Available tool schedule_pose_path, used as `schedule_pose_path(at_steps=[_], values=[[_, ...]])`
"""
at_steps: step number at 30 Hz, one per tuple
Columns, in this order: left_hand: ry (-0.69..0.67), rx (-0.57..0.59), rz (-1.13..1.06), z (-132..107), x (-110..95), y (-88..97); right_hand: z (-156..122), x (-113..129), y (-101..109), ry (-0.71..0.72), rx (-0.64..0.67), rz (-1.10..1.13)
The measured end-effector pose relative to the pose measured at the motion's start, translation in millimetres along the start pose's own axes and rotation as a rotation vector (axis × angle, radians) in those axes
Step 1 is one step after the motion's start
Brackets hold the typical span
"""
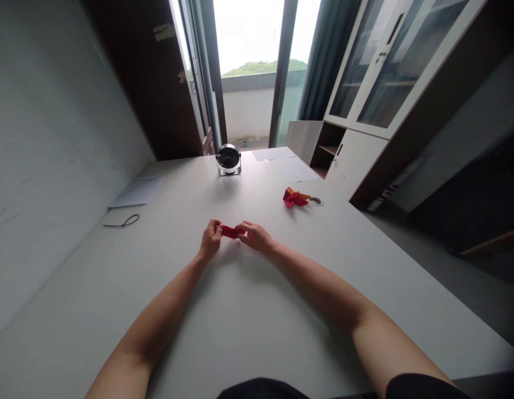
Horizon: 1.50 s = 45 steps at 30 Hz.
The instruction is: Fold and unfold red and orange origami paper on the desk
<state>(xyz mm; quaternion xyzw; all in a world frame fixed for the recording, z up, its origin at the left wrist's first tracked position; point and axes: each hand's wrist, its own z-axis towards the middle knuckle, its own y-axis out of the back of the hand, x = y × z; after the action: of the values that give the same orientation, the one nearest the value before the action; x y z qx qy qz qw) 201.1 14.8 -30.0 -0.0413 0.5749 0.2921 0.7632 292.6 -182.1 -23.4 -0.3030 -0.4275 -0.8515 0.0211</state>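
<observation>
A small piece of folded red paper is stretched between my two hands, just over the middle of the white table. My left hand is closed on its left end. On the right end, the fingers and thumb of my right hand pinch it. My fingers cover both ends, so only the middle part shows. Farther off to the right lie folded red and orange paper pieces, beside a white ring that looks like a tape roll.
A round black and silver device on a stand is at the table's far edge. Paper sheets lie at the far right, more sheets by the left wall. A black cable tie lies at left. Beyond the right edge stands a white cabinet.
</observation>
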Motion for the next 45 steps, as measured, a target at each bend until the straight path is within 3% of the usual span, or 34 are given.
schedule_pose_path(at_steps=[5,12,21,35,45], values=[[0.005,-0.066,-0.047,3.2,0.3,1.2,-0.2,-0.9,2.0,0.011,-0.025,-0.016],[0.079,-0.059,-0.201,6.4,4.6,0.8,0.6,0.0,3.4,0.028,-0.045,-0.043],[0.094,-0.024,-0.045,3.6,-3.4,6.3,-0.5,4.5,5.1,0.119,-0.006,-0.172],[-0.147,0.097,0.125,-5.8,-29.8,4.2,0.8,3.0,6.1,0.123,-0.041,-0.185],[0.014,0.079,0.026,0.9,-5.9,4.7,0.9,7.2,12.5,0.235,0.058,-0.262]])
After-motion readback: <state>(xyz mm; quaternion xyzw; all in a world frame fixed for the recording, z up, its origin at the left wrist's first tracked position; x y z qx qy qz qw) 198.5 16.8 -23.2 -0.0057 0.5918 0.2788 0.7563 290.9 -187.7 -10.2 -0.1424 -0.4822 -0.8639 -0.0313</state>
